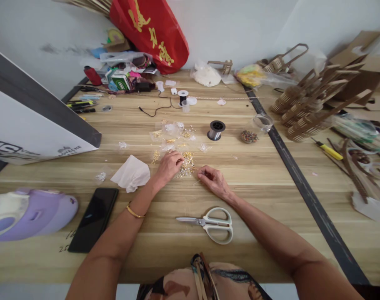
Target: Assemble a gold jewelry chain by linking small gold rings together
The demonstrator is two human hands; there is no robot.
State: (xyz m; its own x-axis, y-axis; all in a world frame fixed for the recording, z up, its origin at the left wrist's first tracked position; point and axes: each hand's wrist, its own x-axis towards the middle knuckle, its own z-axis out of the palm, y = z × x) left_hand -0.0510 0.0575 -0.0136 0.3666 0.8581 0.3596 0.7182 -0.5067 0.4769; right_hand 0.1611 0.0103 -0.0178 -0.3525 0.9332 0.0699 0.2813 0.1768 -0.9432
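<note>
Over the left edge of a small pile of gold and silver beads (187, 166) is my left hand (169, 167), its thumb and fingertips pinched together. Whatever it may hold is too small to make out. Just right of the pile, my right hand (214, 181) rests low with its fingers closed on a thin pale strand (196, 182) that sticks out to the left. Another little heap of gold beads (156, 156) lies left of my left hand. Several small plastic bags of beads (170, 129) are behind the hands. White-handled scissors (208, 223) lie nearer my body.
A wire spool (216, 130) and a clear jar of dark beads (255, 129) stand behind right. A crumpled tissue (131, 173), a black phone (94, 218) and a purple device (36, 212) lie left. Small woven baskets (305, 108) and a yellow cutter (329, 150) are far right.
</note>
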